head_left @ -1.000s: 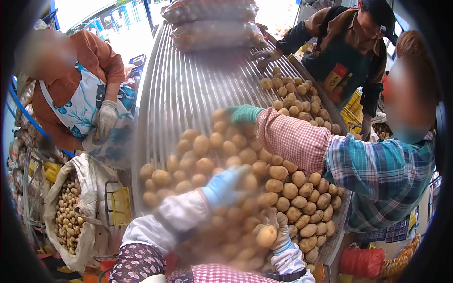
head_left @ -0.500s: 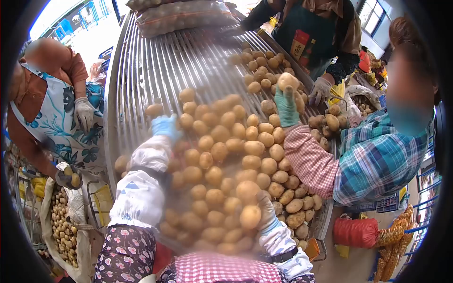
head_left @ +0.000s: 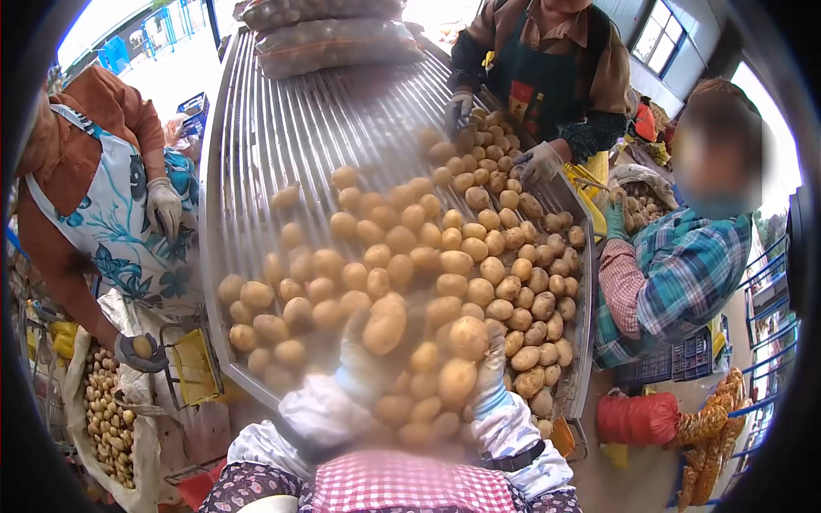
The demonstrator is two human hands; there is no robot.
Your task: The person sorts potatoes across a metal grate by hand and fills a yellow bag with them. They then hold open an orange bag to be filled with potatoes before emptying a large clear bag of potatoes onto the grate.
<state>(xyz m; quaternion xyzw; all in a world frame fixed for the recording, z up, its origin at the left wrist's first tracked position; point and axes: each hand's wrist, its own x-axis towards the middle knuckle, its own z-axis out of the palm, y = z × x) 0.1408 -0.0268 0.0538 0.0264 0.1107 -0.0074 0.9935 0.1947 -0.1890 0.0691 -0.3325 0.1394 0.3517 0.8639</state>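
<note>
Many potatoes (head_left: 376,280) lie spread over a slatted metal table (head_left: 282,111). Near the table's front edge, my left hand (head_left: 352,355) is closed on a large potato (head_left: 385,325), its fingers partly blurred. To its right, my right hand (head_left: 491,363) is closed around potatoes, with one potato (head_left: 469,338) at its fingertips and another potato (head_left: 457,380) just below. Both hands wear pale gloves with bluish cuffs. A smear on the lens hazes the middle of the view.
Filled mesh sacks (head_left: 338,47) lie at the table's far end. Co-workers stand left, right and at the far right side; a co-worker's gloved hand (head_left: 539,162) touches potatoes. An open sack of small potatoes (head_left: 107,410) stands left. A red roll (head_left: 634,420) sits right.
My left hand has come back from the table's left side toward me and now holds a potato. My right hand still holds potatoes. The right co-worker's hand has left the table.
</note>
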